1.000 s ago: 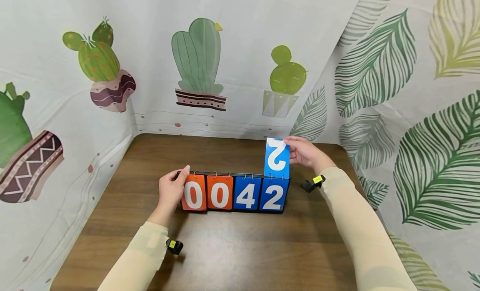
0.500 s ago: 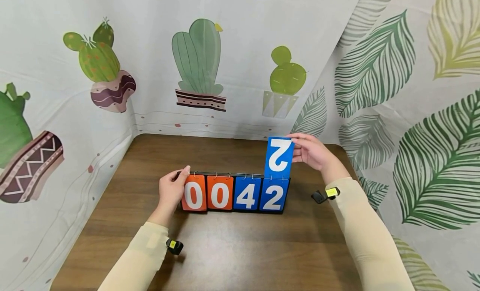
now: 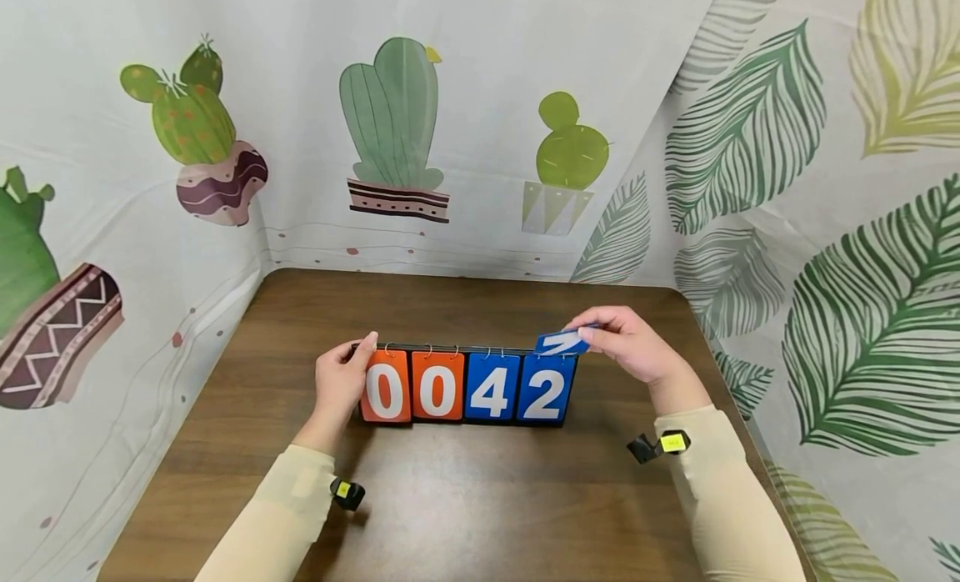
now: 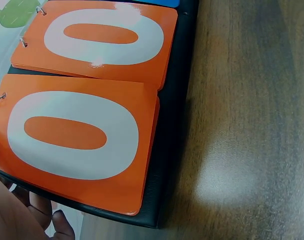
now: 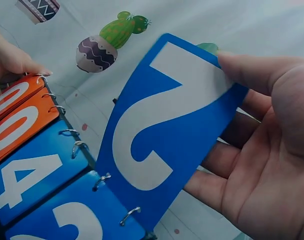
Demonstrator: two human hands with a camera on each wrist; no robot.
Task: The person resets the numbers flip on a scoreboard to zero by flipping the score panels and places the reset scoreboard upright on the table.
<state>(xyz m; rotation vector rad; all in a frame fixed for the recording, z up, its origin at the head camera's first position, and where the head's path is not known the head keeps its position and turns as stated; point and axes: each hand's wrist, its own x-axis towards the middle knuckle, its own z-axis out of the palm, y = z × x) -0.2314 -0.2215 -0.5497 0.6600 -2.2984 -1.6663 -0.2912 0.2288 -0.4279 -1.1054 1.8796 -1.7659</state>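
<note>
A flip scoreboard with a black backing (image 4: 167,150) stands on the table, showing 0, 0, 4 and 2. Its two orange cards (image 3: 386,387) are at the left, its two blue cards (image 3: 491,388) at the right, all hung on metal rings (image 5: 129,215). At the upper left corner my left hand (image 3: 342,380) grips the board, thumb in front and fingers behind. My right hand (image 3: 630,344) pinches the far edge of a lifted blue card (image 5: 162,120) between thumb and fingers. That card bears an upside-down 2 and tilts back over the top of the rightmost stack.
The brown wooden table (image 3: 465,499) extends in front of and behind the scoreboard. A white cloth with cactus prints (image 3: 480,132) hangs behind it, and a leaf-printed cloth (image 3: 750,190) hangs at the right.
My right hand has come down and nearer with the blue card, which stood upright above the board and now leans almost flat. My left hand keeps its hold.
</note>
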